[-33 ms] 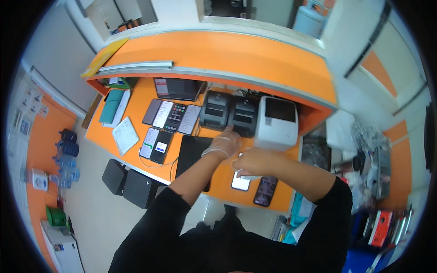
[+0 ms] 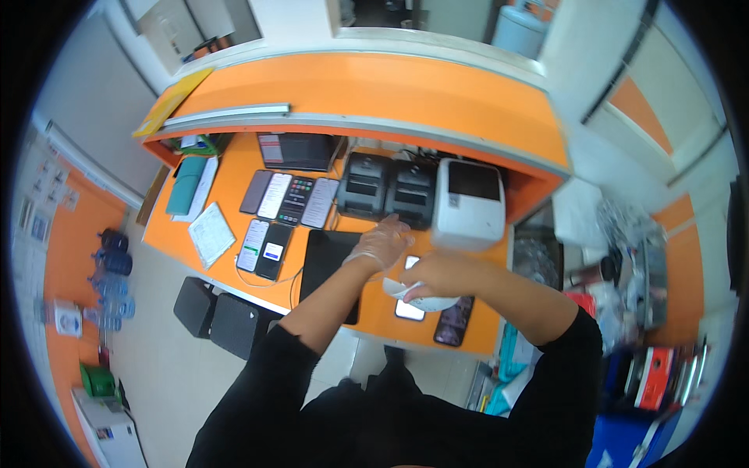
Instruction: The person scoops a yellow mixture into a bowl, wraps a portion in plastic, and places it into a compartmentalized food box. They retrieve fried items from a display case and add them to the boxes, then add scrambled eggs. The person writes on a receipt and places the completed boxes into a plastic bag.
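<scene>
The right hand pinches a curled white paper just below it, long axis roughly left-right; the gloved left hand, farther up-left beside a black printer, looks open, though blurred.

Phones (mostly) — left of printers.

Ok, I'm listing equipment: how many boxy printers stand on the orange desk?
3: a black boxy plastic printer, a second black boxy printer right of it, and a white boxy printer right of both. Others may be hidden.
</scene>
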A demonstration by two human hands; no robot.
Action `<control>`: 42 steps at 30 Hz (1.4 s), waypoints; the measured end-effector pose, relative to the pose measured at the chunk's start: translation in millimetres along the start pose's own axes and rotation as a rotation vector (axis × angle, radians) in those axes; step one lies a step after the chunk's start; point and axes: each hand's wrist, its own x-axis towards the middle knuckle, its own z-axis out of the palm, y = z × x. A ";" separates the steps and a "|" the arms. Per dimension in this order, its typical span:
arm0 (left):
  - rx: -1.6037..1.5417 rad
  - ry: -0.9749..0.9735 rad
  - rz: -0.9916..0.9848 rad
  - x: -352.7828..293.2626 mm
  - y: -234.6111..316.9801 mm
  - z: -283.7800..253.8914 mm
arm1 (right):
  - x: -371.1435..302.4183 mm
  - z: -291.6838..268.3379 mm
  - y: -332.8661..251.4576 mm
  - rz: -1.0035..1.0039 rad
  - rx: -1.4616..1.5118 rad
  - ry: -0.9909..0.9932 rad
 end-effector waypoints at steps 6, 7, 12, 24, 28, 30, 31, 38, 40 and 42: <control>-1.331 -0.812 0.219 -173.9 49.8 -19.1 | -109.4 5.9 -121.0 0.359 0.341 0.264; -1.255 -0.843 0.248 -202.4 51.3 -14.0 | -128.0 22.2 -150.7 0.374 0.301 0.381; -0.875 -0.881 0.461 -308.9 50.2 21.5 | -223.1 124.6 -316.6 0.784 0.454 0.595; -0.620 -1.340 0.705 -597.3 156.1 169.9 | -381.5 441.4 -763.8 1.220 0.889 1.939; -0.638 -1.566 0.789 -737.3 174.4 238.4 | -371.4 548.2 -905.8 1.369 0.750 2.275; -0.689 -1.729 0.810 -812.3 170.9 268.6 | -361.7 604.9 -968.9 1.394 0.662 2.367; -0.738 -1.796 0.829 -845.9 177.5 286.8 | -361.9 629.9 -999.0 1.448 0.621 2.391; -0.631 -2.295 1.289 -1074.8 192.0 379.4 | -355.7 775.3 -1171.3 1.556 0.426 2.744; -0.429 -2.352 0.910 -1113.6 201.6 380.5 | -368.3 787.3 -1207.3 1.726 0.277 2.611; -0.428 -2.354 0.541 -1148.3 226.0 388.7 | -383.5 789.9 -1233.2 1.944 0.096 2.315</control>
